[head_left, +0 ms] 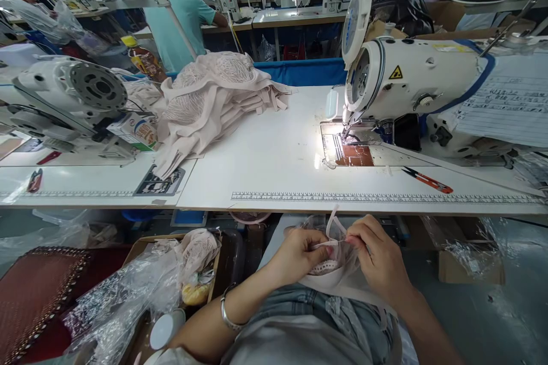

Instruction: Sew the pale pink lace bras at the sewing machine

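Observation:
Over my lap lies a pale pink bra [329, 274] with lace and thin straps, partly hidden by my hands. My left hand [303, 251] pinches a narrow strap of it between thumb and fingers. Just to the right, my right hand [374, 254] grips the same light fabric edge with its fingertips. A loop of strap stands up between the two hands, below the table's front edge. On the table, a pile of similar pale pink bras [209, 102] is heaped to the left. The lit sewing machine [411, 77] stands to the right.
Orange thread snips [428, 180] lie near the printed ruler [377, 198] along the table edge. A second sewing machine [64, 105] stands at left, with a drink bottle [143, 59] behind. A box with plastic bags [158, 279] is beside my left arm. A person in teal [180, 17] sits ahead.

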A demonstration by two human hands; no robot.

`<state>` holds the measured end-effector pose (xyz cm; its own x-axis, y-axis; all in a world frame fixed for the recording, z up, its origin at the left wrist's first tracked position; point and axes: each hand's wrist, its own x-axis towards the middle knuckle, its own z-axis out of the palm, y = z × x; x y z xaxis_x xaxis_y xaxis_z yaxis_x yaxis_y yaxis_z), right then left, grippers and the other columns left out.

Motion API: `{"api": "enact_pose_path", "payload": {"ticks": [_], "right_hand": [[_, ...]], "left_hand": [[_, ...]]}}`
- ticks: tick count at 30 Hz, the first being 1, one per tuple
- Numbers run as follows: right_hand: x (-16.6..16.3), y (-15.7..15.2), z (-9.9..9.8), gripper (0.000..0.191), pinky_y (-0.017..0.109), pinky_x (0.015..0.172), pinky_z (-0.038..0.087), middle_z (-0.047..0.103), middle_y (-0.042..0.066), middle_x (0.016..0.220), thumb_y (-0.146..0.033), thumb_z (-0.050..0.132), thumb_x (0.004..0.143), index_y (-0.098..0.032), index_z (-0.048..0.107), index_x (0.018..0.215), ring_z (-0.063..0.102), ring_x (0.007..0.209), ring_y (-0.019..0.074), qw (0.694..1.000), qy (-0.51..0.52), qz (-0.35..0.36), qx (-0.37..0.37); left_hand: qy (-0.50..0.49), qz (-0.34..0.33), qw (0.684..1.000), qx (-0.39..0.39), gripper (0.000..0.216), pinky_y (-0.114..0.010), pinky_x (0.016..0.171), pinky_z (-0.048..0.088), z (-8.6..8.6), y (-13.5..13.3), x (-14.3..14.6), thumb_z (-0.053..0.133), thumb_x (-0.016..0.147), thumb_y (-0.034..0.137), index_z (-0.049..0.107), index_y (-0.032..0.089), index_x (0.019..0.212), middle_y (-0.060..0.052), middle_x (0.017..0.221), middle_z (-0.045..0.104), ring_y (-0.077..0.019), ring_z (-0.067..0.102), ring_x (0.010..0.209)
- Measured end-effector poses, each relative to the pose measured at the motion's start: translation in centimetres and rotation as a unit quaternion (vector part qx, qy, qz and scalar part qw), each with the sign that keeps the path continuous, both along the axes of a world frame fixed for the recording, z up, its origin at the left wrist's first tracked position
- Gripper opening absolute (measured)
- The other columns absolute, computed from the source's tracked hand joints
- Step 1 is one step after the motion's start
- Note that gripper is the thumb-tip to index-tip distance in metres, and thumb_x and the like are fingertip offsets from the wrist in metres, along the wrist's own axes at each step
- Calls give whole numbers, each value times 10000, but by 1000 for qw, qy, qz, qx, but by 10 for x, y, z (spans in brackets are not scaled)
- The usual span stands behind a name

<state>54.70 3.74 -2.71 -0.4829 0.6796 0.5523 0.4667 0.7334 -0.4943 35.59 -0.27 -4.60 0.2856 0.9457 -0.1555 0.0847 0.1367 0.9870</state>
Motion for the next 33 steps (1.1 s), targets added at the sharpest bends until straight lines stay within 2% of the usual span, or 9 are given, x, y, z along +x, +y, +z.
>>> {"api": "enact_pose_path", "payload": {"ticks": [6,9,11,13,17,21,25,29,33], "right_hand": [[-3,-2,5,318,289,657,490,604,63,896,-410,404,1051,-232,500,805,605,794,182,987,73,65,-128],[-2,-2,4,333,275,598,483,591,40,878,-561,498,988,-236,571,979,573,701,160,991,40,62,-114],[0,-2,2,217,277,627,494,606,28,866,-448,584,980,-242,615,1043,590,720,159,996,-13,66,-62],[2,0,-1,66,289,682,497,632,21,843,-242,576,995,-243,640,979,609,762,162,997,-42,72,5],[6,5,-4,158,320,700,474,653,30,849,-117,533,990,-227,642,958,584,778,175,990,-81,70,89],[8,6,-3,161,317,687,460,590,33,811,-180,506,1014,-224,598,890,553,765,172,996,-57,44,59],[5,1,-1,188,325,698,483,577,37,830,-352,547,1009,-223,570,874,564,779,182,997,-47,63,-16],[2,1,-3,191,326,698,481,578,10,755,-193,584,970,-237,551,786,563,738,174,998,-27,45,-20],[-4,1,0,213,313,644,477,568,19,768,-234,613,955,-236,544,753,577,741,177,995,49,49,-65]], "left_hand": [[4,0,1000,0,270,-223,558,295,2,1,2,611,855,348,693,102,780,12,638,506,-98,397,602],[22,8,1000,7,259,-221,543,272,2,2,2,606,853,327,667,111,724,26,607,457,-92,367,586],[24,10,1000,2,264,-221,530,265,1,2,2,601,855,328,659,113,714,28,597,446,-92,362,575],[19,7,1000,-4,268,-221,527,275,0,1,2,601,858,340,678,106,751,20,604,477,-96,380,572],[24,-5,1000,5,262,-222,549,286,-2,2,0,621,843,336,694,102,749,20,609,482,-96,377,589],[25,0,1000,-3,255,-225,588,316,-2,2,-3,627,826,337,713,104,765,0,648,538,-113,431,640],[42,13,999,-5,254,-231,574,284,-2,3,-3,620,829,333,702,106,751,18,620,480,-104,388,616],[36,6,999,2,306,-232,569,273,-3,3,-3,629,842,396,707,109,774,20,627,471,-103,373,617],[29,7,1000,6,323,-228,575,284,-3,2,-2,654,832,436,669,122,760,20,642,483,-104,387,623]]}}
